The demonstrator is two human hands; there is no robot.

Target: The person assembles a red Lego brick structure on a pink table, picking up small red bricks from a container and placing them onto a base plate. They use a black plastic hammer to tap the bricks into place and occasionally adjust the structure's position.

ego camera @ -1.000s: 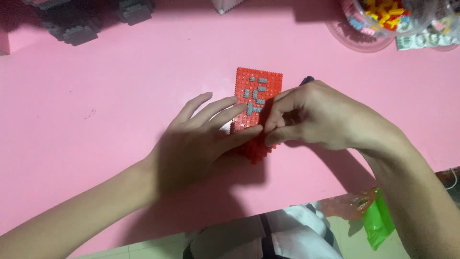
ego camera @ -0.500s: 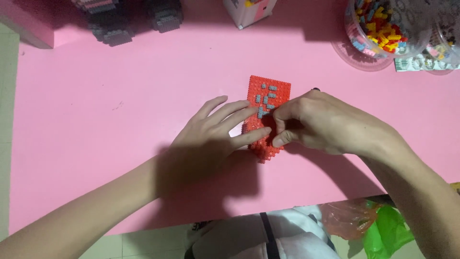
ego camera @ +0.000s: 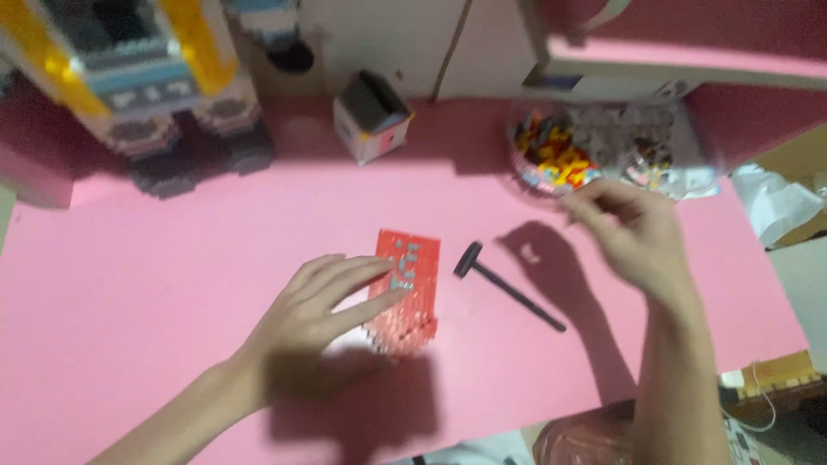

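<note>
A red small-brick build (ego camera: 412, 284) with a few grey bricks on top sits in the middle of the pink table (ego camera: 172, 258). My left hand (ego camera: 323, 310) lies flat against its left side, fingers spread and touching it. My right hand (ego camera: 633, 231) is lifted off the table to the right, near a clear bowl of mixed small bricks (ego camera: 594, 155), its fingers loosely curled; I cannot see anything in them. A small black hammer-like tool (ego camera: 508, 286) lies on the table between the build and my right hand.
A large grey, yellow and white brick model (ego camera: 129, 77) stands at the back left. A small white and pink box (ego camera: 372, 116) sits at the back centre. The table's right edge runs near a white bag (ego camera: 780, 207).
My right hand has left the red build and moved up and right toward the bowl. The black tool now lies free on the table. The camera has tilted up.
</note>
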